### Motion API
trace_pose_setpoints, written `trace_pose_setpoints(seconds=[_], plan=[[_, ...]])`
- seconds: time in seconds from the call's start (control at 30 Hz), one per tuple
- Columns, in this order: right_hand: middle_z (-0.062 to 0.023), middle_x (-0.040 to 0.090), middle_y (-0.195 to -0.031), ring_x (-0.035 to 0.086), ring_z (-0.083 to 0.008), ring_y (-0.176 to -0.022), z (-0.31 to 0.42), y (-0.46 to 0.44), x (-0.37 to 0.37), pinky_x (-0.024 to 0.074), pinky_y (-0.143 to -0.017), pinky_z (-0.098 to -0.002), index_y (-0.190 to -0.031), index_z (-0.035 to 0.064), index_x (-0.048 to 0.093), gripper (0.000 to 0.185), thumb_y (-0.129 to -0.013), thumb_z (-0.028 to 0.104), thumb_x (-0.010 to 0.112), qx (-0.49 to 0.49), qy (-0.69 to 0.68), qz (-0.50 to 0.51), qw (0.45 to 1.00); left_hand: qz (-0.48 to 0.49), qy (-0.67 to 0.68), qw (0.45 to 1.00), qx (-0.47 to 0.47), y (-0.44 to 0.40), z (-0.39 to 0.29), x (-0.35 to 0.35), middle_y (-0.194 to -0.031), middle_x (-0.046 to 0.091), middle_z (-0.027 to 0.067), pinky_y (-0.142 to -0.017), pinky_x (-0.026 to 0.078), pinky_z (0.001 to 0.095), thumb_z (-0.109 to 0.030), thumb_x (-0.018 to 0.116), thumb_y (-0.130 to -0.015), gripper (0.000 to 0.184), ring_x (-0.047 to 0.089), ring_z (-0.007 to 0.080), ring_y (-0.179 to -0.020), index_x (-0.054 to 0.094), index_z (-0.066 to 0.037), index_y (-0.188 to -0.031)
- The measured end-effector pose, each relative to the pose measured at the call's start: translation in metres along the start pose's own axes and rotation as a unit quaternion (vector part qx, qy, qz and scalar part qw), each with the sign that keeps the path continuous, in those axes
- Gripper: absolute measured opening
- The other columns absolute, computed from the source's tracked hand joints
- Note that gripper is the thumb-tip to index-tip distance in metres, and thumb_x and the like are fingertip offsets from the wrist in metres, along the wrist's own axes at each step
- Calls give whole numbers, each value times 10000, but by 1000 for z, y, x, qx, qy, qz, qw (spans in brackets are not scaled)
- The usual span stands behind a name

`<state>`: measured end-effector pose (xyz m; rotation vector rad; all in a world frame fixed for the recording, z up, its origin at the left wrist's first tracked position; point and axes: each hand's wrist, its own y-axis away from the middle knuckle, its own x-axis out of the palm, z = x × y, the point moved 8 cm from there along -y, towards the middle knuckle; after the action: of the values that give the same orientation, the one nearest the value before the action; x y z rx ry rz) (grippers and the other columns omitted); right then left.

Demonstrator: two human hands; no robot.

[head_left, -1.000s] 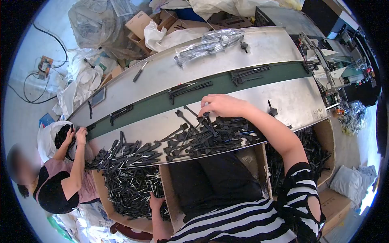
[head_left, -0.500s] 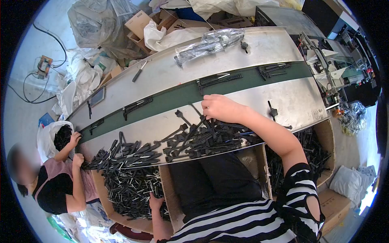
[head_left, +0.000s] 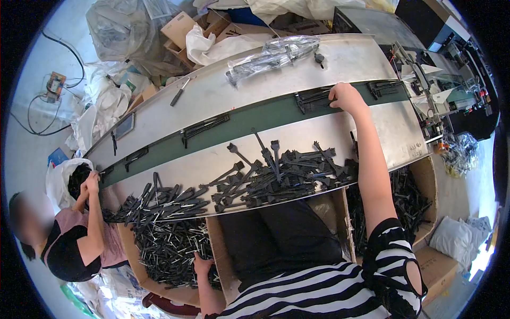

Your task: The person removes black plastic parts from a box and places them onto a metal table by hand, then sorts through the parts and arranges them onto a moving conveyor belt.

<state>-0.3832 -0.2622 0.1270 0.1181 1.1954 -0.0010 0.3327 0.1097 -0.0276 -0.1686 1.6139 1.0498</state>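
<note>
My right hand (head_left: pixel 346 97) is over the green conveyor belt (head_left: pixel 255 118), its fingers pinched at the right end of a bundle of black brush-like pieces (head_left: pixel 312 101). What exactly lies between the fingertips is partly hidden. My left hand (head_left: pixel 202 264) is low in a cardboard box of black sticks with metal ends (head_left: pixel 172 247). Its fingers look curled among the sticks, and their grip is hidden. On the metal table between me and the belt lies a loose pile of black brush-like pieces (head_left: pixel 281 170), with black-handled sticks (head_left: pixel 159 204) heaped to its left.
More bundles (head_left: pixel 204 127) sit along the belt. Plastic-wrapped pieces (head_left: pixel 273 58) and a screwdriver-like tool (head_left: pixel 180 92) lie on the far metal strip. Another person (head_left: pixel 71 234) works at the left end. Another box of black pieces (head_left: pixel 411 202) stands right; machinery (head_left: pixel 430 95) stands beyond.
My right hand has moved from the brush pile up and right to the belt. The belt's bundles have shifted right. The other person's hands have come together. My left hand has hardly moved.
</note>
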Motion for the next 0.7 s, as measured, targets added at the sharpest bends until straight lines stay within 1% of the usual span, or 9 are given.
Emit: trace_pose_setpoints(seconds=[0.1,0.2,0.23,0.27,0.33,0.37,0.43,0.53,0.7], plan=[[-132,645,-878,623,-294,-835,21,9,-25,497,-749,-383,-852,73,688,241,-619,103,742,-25,24,-90,995,7,-2,1000,-14,4,-4,-4,-1248,473,285,-930,435,423,-358,796,-512,1104,508,392,-1129,231,-75,-1417],[-129,642,-882,621,-284,-854,75,16,-23,495,-750,-375,-912,88,679,294,-626,107,744,-145,-113,-52,982,5,-10,1000,-14,5,-5,-5,-1225,489,289,-914,447,424,-368,793,-504,1109,527,396,-1101,234,-78,-1417],[-127,636,-908,620,-274,-855,109,32,-27,494,-745,-373,-974,107,670,335,-645,109,737,-209,-136,-3,968,2,-15,1000,-12,6,-5,-5,-1208,501,285,-903,453,427,-368,792,-505,1105,536,397,-1085,237,-78,-1415],[-101,618,-872,607,-244,-764,134,43,-19,487,-686,-349,-982,102,674,342,-646,61,724,-311,-190,22,931,0,-19,1000,-10,7,-7,-6,-1191,514,282,-892,458,429,-368,792,-506,1101,546,397,-1069,240,-78,-1413],[-77,594,-879,587,-234,-833,169,65,0,481,-706,-335,-1002,127,680,336,-673,61,708,-418,-200,119,878,-9,-23,1000,-2,10,-10,-9,-1154,537,273,-869,468,435,-368,791,-508,1084,562,395,-1037,255,-79,-1405],[-67,582,-864,576,-243,-859,179,72,9,477,-730,-349,-976,135,685,307,-677,66,702,-393,-206,182,877,-15,-22,1000,3,12,-13,-12,-1135,549,267,-857,472,438,-368,791,-510,1072,569,393,-1022,266,-80,-1399],[-55,574,-849,568,-253,-870,190,84,21,471,-739,-366,-934,142,689,261,-681,81,699,-458,-145,126,868,-28,-22,999,7,16,-14,-12,-1105,565,258,-838,476,444,-366,791,-515,1044,578,391,-1000,289,-82,-1386],[-66,579,-819,576,-273,-894,195,87,28,481,-757,-393,-878,132,683,227,-655,100,708,-459,-141,124,868,-39,-22,999,1,15,-12,-12,-1072,583,246,-822,481,445,-350,788,-531,996,583,397,-978,317,-92,-1370],[-69,570,-799,579,-271,-886,187,81,23,484,-736,-390,-809,103,658,161,-657,111,707,-460,-79,61,882,-96,-16,995,13,25,-14,-18,-1057,591,238,-826,481,443,-305,778,-539,943,586,394,-971,356,-92,-1355]])
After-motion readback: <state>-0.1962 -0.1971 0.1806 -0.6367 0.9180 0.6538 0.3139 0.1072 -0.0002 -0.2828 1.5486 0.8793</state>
